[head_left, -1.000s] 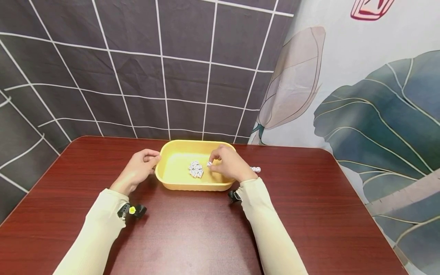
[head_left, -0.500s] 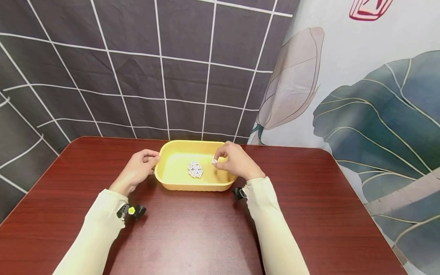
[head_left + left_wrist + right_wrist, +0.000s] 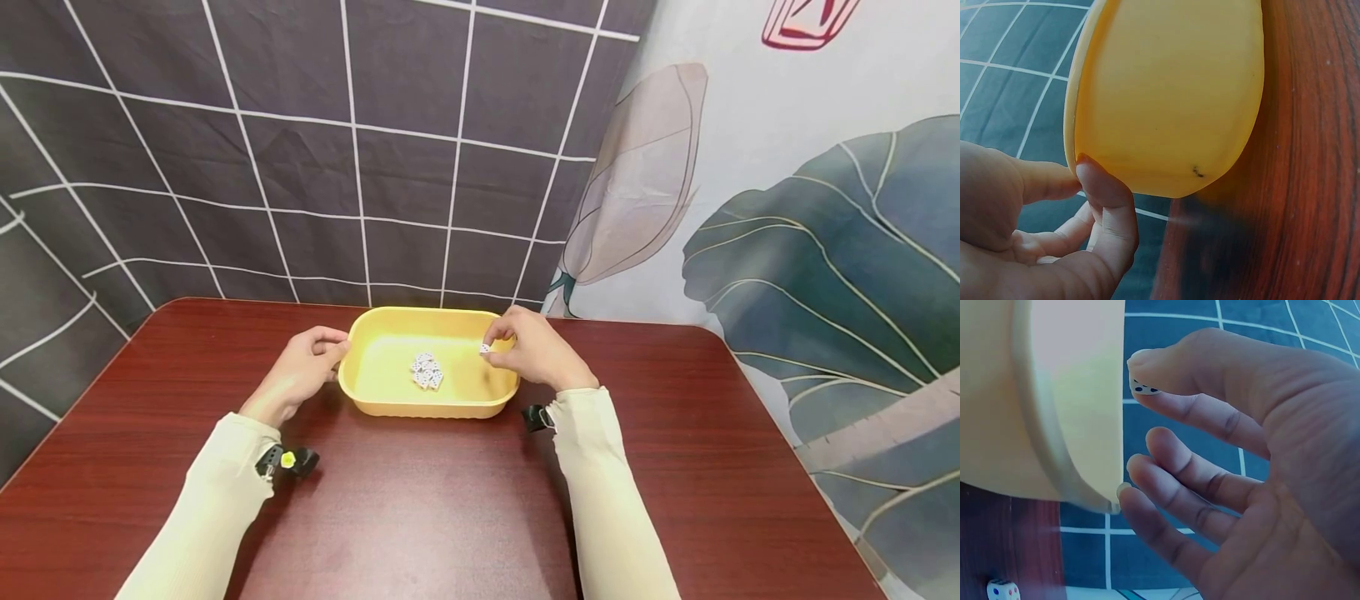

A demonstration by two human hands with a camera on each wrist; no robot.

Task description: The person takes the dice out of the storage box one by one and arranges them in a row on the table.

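A yellow plastic basin [image 3: 431, 410] stands on the table, with several white dice [image 3: 427, 372] clustered on its floor. My left hand [image 3: 300, 367] pinches the basin's left rim; the left wrist view has thumb and forefinger meeting on the rim [image 3: 1071, 119]. Over the basin's right end, my right hand [image 3: 538, 350] holds one white die [image 3: 484, 348] between thumb and forefinger. Close up in the right wrist view, this die [image 3: 1144, 388] shows dark pips, partly covered by the thumb, while the other fingers are loosely bent.
Another die [image 3: 1002, 590] lies on the table beyond the basin's right side, seen in the right wrist view. The reddish-brown wooden table [image 3: 420, 508] backs onto a dark grid-patterned cloth [image 3: 285, 158]. A leaf-printed cloth [image 3: 817, 242] hangs to the right.
My right hand has shifted right and slightly up, carrying the die from near the cluster toward the basin's right rim. The left hand keeps its place at the left rim.
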